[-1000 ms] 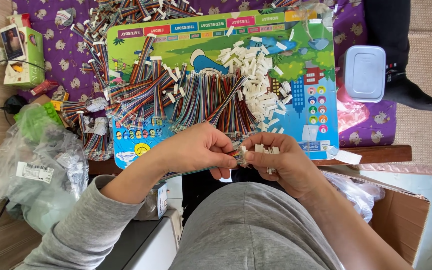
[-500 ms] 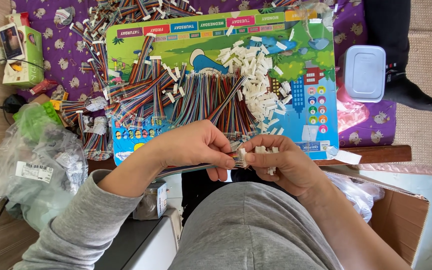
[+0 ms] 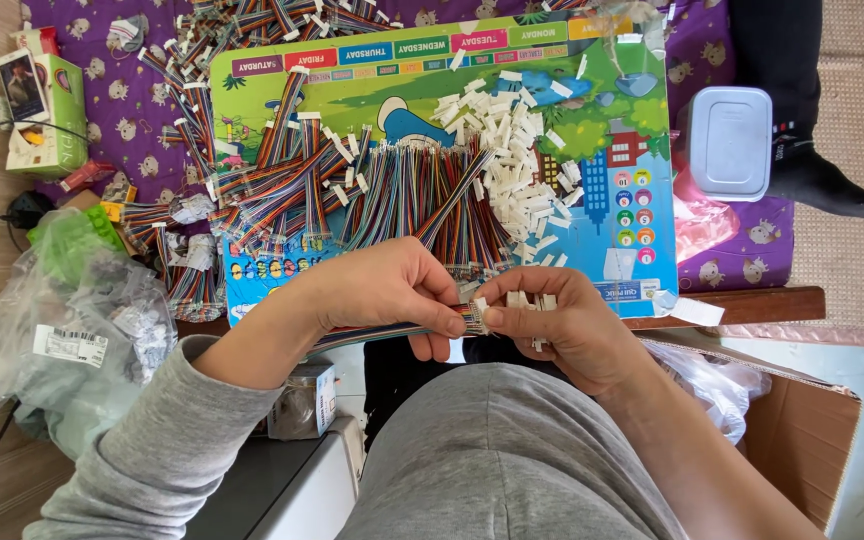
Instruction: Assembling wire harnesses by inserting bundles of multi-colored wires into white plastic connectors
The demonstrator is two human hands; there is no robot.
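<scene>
The flat multicoloured ribbon cable (image 3: 382,333) sits at the near edge of the desk, just above your lap, its free end meeting a small white plastic connector (image 3: 479,309) between your two hands. Your left hand (image 3: 392,290) is closed on the cable, thumb and forefinger pinching it close to the end. Your right hand (image 3: 557,325) is closed on the connector at its fingertips and also carries several spare white connectors (image 3: 532,300) against the fingers. The two hands touch at the joint.

Just beyond them lies a bright illustrated children's board (image 3: 432,150), loaded with a spread of loose ribbon cables (image 3: 402,195) and a heap of white connectors (image 3: 507,150). A purple patterned cloth (image 3: 102,110) lies under the board. A pale lidded plastic box (image 3: 730,142) stands to your right; clear plastic bags (image 3: 62,330) lie to your left.
</scene>
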